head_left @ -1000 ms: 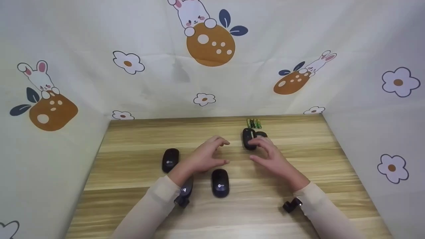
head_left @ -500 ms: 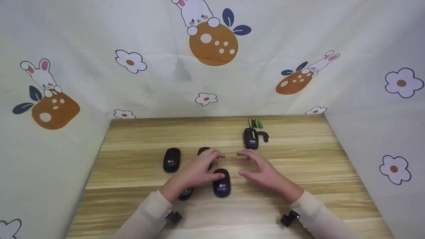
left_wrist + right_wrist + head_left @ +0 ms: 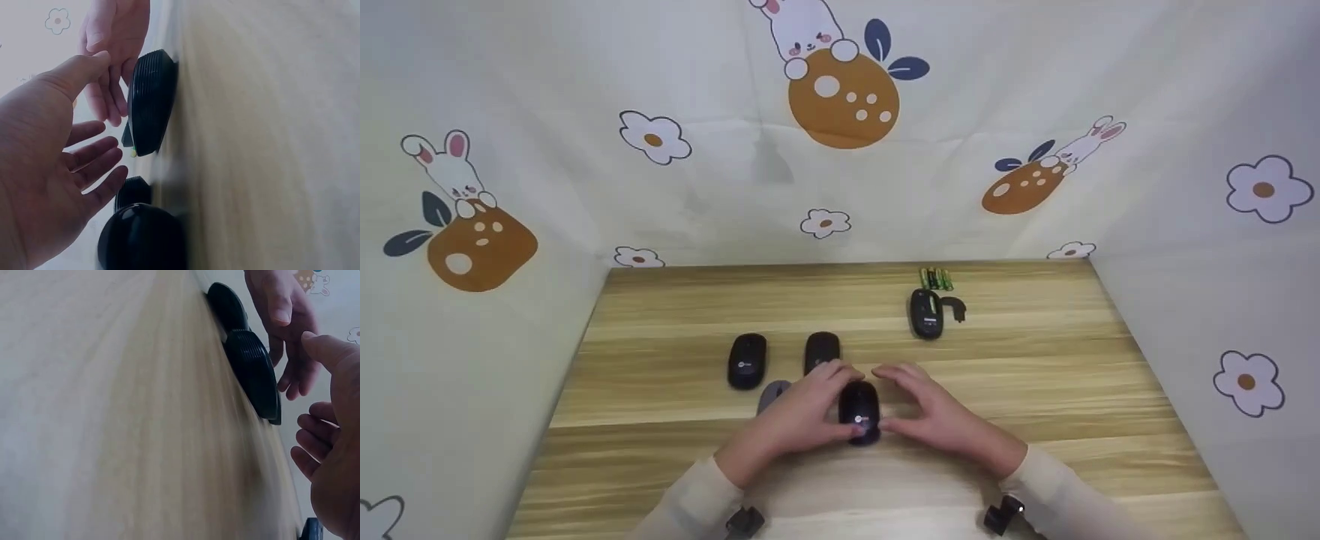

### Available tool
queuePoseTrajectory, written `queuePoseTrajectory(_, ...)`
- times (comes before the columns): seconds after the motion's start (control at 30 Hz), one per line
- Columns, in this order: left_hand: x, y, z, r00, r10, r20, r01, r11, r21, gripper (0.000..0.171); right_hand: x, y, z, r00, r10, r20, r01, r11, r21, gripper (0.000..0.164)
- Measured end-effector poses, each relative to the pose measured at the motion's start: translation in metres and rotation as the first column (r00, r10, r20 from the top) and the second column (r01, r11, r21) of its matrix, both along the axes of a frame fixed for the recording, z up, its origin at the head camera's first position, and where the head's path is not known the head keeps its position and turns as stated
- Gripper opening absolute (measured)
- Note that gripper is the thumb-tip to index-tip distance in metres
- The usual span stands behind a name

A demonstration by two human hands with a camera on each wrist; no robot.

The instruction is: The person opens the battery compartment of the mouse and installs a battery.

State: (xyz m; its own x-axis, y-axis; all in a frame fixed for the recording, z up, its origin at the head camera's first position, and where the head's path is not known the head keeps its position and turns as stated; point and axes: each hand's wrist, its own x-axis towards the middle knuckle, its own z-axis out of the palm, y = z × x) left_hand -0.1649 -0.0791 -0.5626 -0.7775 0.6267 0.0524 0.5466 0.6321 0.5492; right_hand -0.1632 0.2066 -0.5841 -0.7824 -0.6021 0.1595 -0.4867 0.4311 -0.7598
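Observation:
A black computer mouse (image 3: 861,401) lies top up on the wooden table, between my two hands. At its left side is my left hand (image 3: 808,411), fingers loosely bent and thumb tip overlapping the mouse in the head view. My right hand (image 3: 937,418) stands at its right side, thumb tip right at the edge and fingers spread. The left wrist view has the mouse (image 3: 151,104) beyond slack, parted fingers. From the right wrist, the mouse (image 3: 251,374) sits beside relaxed fingers, with a gap showing. Neither hand grips anything.
Two more black mice (image 3: 747,361) (image 3: 822,349) and a grey one (image 3: 772,393), partly behind my left hand, lie to the left. At the back right, an overturned mouse (image 3: 926,313) shows a battery inside. Beside it are its curved cover (image 3: 958,307) and several green batteries (image 3: 936,279).
Both hands have come back from the overturned mouse area toward the front and closed in on either side of the front mouse. The mice stay where they were.

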Motion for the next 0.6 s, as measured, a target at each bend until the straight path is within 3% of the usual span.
queuePoseTrajectory(0.3, 0.009, 0.0, -0.01, 0.997, 0.054, 0.054, -0.054, 0.999, -0.006, 0.087, 0.007, -0.016, -0.008, 0.999, 0.041, -0.006, -0.041, 0.998, 0.05, 0.088)
queuePoseTrajectory(0.6, 0.011, 0.002, -0.013, 0.998, 0.058, 0.038, -0.055, 0.996, -0.073, 0.105, 0.009, -0.027, -0.009, 0.998, 0.054, -0.031, -0.049, 0.989, 0.142, 0.097)
